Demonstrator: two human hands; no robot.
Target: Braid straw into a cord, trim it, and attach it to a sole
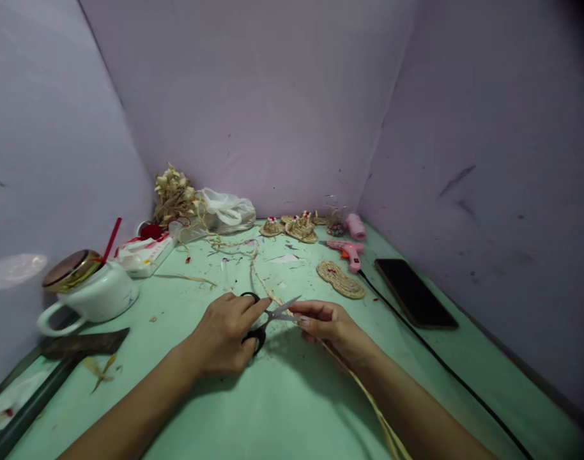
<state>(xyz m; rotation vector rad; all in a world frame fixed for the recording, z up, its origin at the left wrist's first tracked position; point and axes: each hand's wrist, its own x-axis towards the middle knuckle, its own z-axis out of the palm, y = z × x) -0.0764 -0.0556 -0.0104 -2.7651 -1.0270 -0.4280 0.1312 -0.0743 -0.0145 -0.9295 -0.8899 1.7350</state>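
Note:
My left hand (225,335) is closed through the black handles of a pair of scissors (268,319), whose blades are parted and point right. My right hand (328,322) pinches a long straw-coloured braided cord (256,265) right at the blade tips. The cord runs from the far middle of the table, past the scissors, under my right forearm and off the near edge. Both hands rest low over the pale green table (282,396).
A woven oval mat (340,279), a pink glue gun (347,251) with a black cable (445,367) and a dark phone (414,292) lie to the right. A white cup (93,295) with a gold lid, dried straw (174,195), a plastic bag (227,211) and small woven pieces (299,228) sit left and back.

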